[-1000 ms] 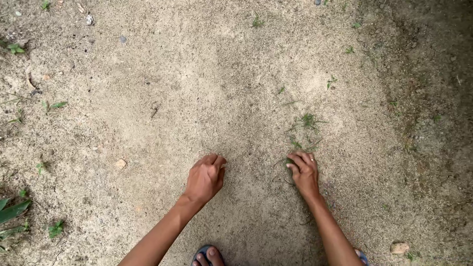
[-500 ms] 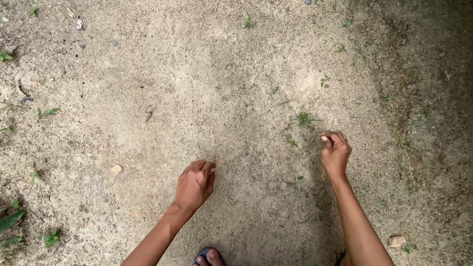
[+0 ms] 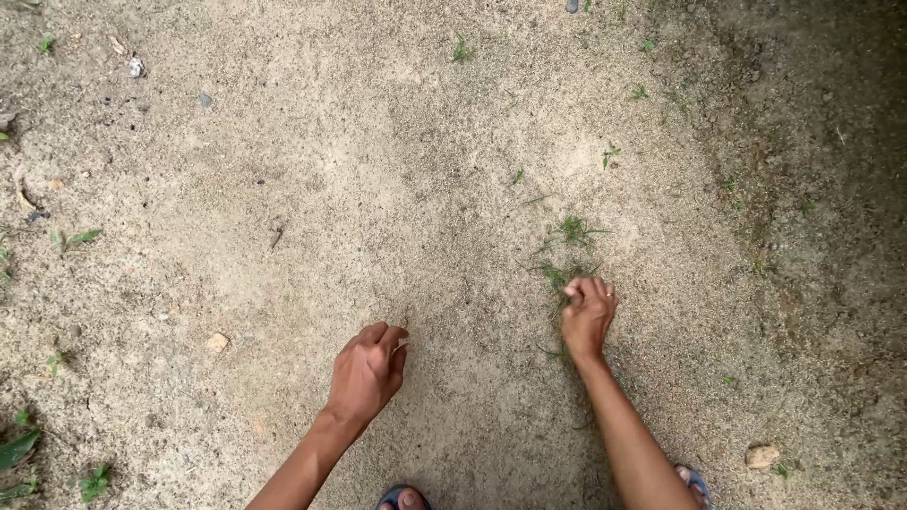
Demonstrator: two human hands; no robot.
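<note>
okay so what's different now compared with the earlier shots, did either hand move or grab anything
The right hand went out to the right, then came back left and closed on a grass tuft just beyond the one it gripped a second ago. The left hand stayed curled low over the sandy ground, shifting only slightly toward the person. The small stone and other weeds lie as before.

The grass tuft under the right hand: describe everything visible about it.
The grass tuft is a small, sparse clump of thin green blades, rooted low in pale sandy ground. Its blades splay out flat ahead of and beside the right hand, whose curled fingers close on its near part, hiding that part. A few strands trail back beside the wrist. Another small tuft stands apart just beyond it.
</note>
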